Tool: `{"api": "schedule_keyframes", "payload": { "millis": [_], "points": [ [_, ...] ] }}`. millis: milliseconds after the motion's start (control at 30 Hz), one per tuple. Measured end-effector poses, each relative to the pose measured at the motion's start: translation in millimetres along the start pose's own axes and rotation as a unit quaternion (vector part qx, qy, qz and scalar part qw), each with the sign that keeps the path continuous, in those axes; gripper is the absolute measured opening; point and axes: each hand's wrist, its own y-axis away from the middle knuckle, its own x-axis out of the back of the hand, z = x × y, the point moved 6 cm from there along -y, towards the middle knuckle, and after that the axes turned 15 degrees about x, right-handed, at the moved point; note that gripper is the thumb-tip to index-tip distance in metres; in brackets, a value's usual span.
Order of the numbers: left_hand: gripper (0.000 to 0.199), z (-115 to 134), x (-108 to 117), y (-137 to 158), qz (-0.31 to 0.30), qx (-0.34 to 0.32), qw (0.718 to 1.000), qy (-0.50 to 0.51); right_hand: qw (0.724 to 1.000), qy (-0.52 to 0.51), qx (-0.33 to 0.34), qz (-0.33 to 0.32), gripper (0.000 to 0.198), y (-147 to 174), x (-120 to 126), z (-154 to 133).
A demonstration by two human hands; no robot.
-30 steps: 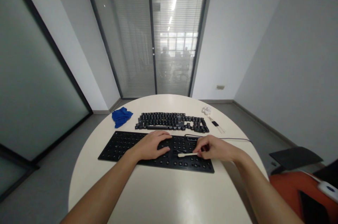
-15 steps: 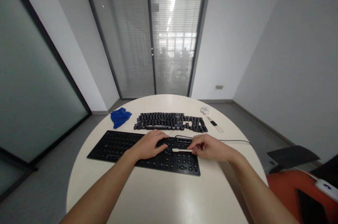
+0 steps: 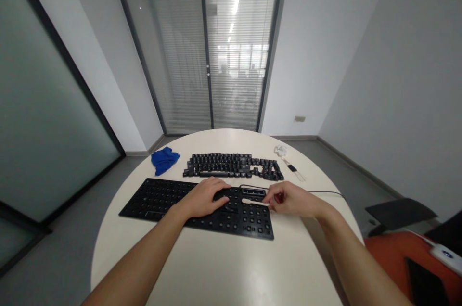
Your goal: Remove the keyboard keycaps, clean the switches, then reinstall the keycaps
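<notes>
A black keyboard (image 3: 212, 222), stripped of its keycaps, lies slightly askew on the round table. My left hand (image 3: 204, 197) rests open on its upper middle, fingers stretched out and thumb apart. In my right hand (image 3: 287, 198) a slim white swab (image 3: 252, 202) is pinched between thumb and fingers, pointing left. Its thicker end lies over the right part of the keyboard, just below the indicator panel; whether it touches cannot be made out. Behind the keyboard, loose black keycaps (image 3: 220, 164) are laid out in rows like a keyboard layout, with small gaps on the right.
A crumpled blue cloth (image 3: 164, 159) lies at the table's back left. At the back right are a crumpled white wad (image 3: 280, 151) and a wire keycap puller (image 3: 291, 168) with a black grip. A black cable (image 3: 327, 193) runs off rightward. An orange chair (image 3: 388, 255) stands at right.
My right hand has shifted a little right and away from me with the swab, whose tip is now nearer the indicator panel. My left hand has stayed in place.
</notes>
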Motion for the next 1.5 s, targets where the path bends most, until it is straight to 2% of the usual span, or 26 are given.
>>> {"api": "schedule_keyframes", "payload": {
  "millis": [233, 433, 767, 933, 1133, 1300, 1500],
  "points": [
    [0.032, -0.1, 0.5, -0.4, -0.001, 0.001, 1.0, -0.008, 0.997, -0.052, -0.046, -0.037, 0.03, 3.5, -7.5, -3.4],
    [0.033, -1.2, 0.6, -1.0, -0.001, -0.001, 1.0, -0.006, 0.995, -0.046, -0.044, -0.075, 0.032, 4.1, -8.7, -17.5],
    [0.032, -1.9, 0.1, -1.8, -0.003, 0.0, 1.0, -0.013, 0.988, -0.06, -0.061, -0.131, 0.033, 8.1, -15.0, -17.5],
    [0.033, -1.4, 0.4, -1.2, -0.004, 0.0, 1.0, -0.011, 0.993, -0.046, -0.053, -0.092, 0.033, 4.7, -10.8, -12.5],
    [0.032, -3.7, -0.5, -1.1, -0.007, 0.003, 1.0, -0.012, 0.998, -0.033, -0.047, -0.024, 0.029, 4.9, -1.0, 7.5],
    [0.029, -11.4, 2.3, 0.9, -0.001, 0.015, 1.0, 0.002, 0.999, 0.006, -0.031, 0.033, 0.025, 3.9, 9.9, 9.7],
    [0.035, -11.7, 5.6, 2.6, -0.002, 0.009, 1.0, 0.018, 0.999, 0.005, -0.019, 0.039, 0.025, -0.4, 6.7, 7.3]
  ]
}}
